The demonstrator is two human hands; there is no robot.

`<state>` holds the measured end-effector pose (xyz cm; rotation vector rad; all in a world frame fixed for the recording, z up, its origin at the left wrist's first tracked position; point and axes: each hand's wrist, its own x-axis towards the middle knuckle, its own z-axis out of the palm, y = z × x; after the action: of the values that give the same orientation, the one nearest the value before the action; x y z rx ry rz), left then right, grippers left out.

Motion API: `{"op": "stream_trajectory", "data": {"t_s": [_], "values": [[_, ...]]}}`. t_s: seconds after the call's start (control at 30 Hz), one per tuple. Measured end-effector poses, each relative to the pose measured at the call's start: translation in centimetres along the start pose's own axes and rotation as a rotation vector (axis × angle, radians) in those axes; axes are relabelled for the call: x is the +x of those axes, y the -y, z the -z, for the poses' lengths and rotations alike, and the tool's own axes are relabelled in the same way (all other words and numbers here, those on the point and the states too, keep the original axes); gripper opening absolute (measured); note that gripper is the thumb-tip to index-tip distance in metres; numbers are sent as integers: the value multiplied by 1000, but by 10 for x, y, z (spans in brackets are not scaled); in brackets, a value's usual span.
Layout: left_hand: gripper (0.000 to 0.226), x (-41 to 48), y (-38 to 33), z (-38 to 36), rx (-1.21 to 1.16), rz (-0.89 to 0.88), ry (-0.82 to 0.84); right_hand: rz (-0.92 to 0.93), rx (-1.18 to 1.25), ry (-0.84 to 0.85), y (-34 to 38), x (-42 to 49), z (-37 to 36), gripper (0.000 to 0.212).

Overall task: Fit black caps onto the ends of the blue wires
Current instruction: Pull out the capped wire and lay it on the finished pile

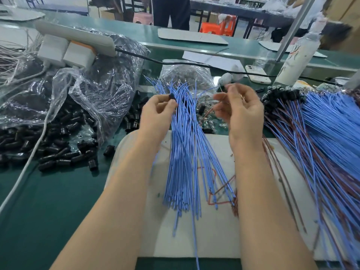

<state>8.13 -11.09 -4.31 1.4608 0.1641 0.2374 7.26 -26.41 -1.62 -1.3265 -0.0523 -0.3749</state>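
Blue wires (185, 152) in loose bundle on white mat (214, 230), fanned twd far side, btwn the two forearms. L hand (155, 112) raised at bundle's left edge, thumb + forefinger pinching one black cap (172, 96); cap right against the top strands, touching or just in front, can't tell. R hand (241, 110) raised on bundle's right, fingertips pinched on a thin wire (212, 88): blurred, blue strand arcing back to bundle, brown strand hanging below the fingers. Wire tip hidden by fingers. Cap and that wire well apart, not mated yet.

Left side: heap of loose caps (58, 152) on green table (48, 201), spilling from crumpled clear bag (97, 84). 2nd clear bag (185, 75) w/ small clear parts just behind bundle.

Right side: big spread of capped wires (331, 133), blue + brown, black caps fitted on far ends.

Back left: white power strip (78, 34) w/ two white plugs, resting on the bag; white cable (29, 158) running across table past the heap. Back right: phone (257, 74) back up, white bottle (296, 61) upright beside it.
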Motion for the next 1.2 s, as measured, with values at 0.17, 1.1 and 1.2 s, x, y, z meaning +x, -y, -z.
{"op": "stream_trajectory", "data": {"t_s": [0.17,1.1,1.2], "values": [[19,-9,7,-9,488,-414,60,239,-40,-165,0,-3,-6,10],[24,-16,8,-13,769,-531,165,364,-287,-210,-4,-5,-7,15],[23,-16,8,-14,784,-542,164,383,-319,-211,-4,-5,-7,15]]}}
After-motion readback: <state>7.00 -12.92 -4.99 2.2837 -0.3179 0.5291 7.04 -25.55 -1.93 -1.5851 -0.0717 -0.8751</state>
